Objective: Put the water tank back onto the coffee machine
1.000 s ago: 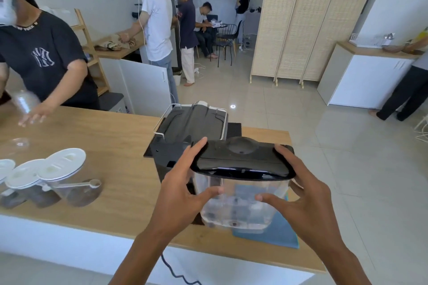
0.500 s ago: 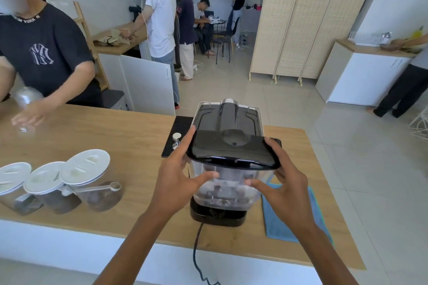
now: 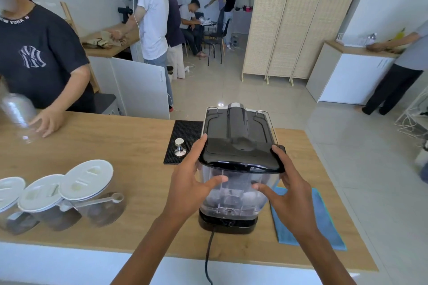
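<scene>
both hands grip the tank (image 3: 234, 190) from either side: left hand (image 3: 187, 188) on its left wall, thumb across the front, right hand (image 3: 290, 194) on its right wall, fingers up by the black lid (image 3: 240, 155). tank stands upright at the rear of the machine (image 3: 237, 122), near the desk (image 3: 120, 143) front edge, right over the base (image 3: 228, 224). looks nearly seated; can't tell if fully locked. coming move likely straight down, both hands equally near. blue cloth (image 3: 322, 217) just right of it.
</scene>
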